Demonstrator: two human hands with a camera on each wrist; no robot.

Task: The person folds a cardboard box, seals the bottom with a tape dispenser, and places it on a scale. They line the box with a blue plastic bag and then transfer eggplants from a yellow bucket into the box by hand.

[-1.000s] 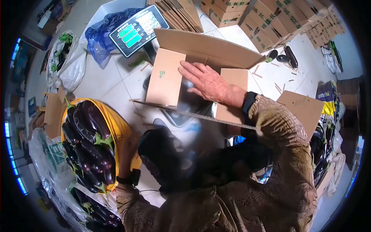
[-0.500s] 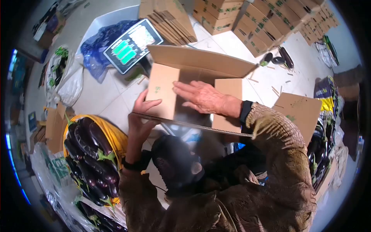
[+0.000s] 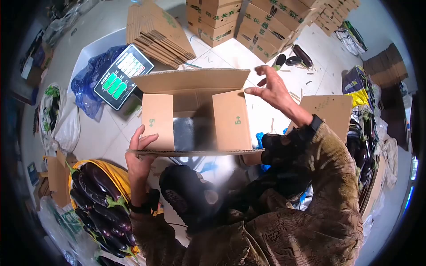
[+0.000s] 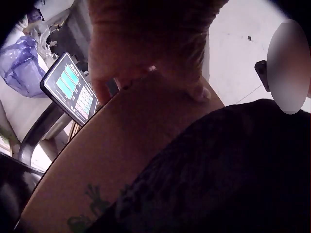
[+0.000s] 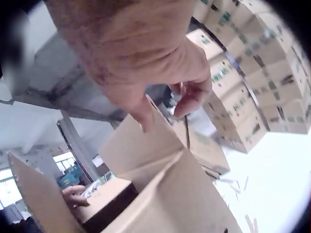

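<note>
An open cardboard box (image 3: 194, 80) stands in front of the person, its four flaps raised or folded. The left hand (image 3: 138, 166) grips the near flap at its left end; in the left wrist view, the hand (image 4: 146, 43) has fingers and thumb on opposite sides of the cardboard (image 4: 121, 141). At the far right corner, the right hand (image 3: 277, 93) has its thumb by the cardboard and its other fingers spread away. The right wrist view shows that hand (image 5: 141, 63) over the flap (image 5: 146, 145), thumb inside it. Part of the box's dark inside is shaded.
A scale display (image 3: 123, 76) stands behind the box at left, near flat cardboard (image 3: 155, 33). Eggplants fill a yellow-rimmed container (image 3: 104, 208) at left; several more (image 3: 302, 56) lie on the floor. Printed boxes (image 3: 266, 29) are stacked behind, and an open carton flap (image 3: 326, 113) stands at right.
The right hand has moved from across the box opening to its far right corner. The left hand rose from beside the yellow container and took hold of the near flap. The box sits straighter in view.
</note>
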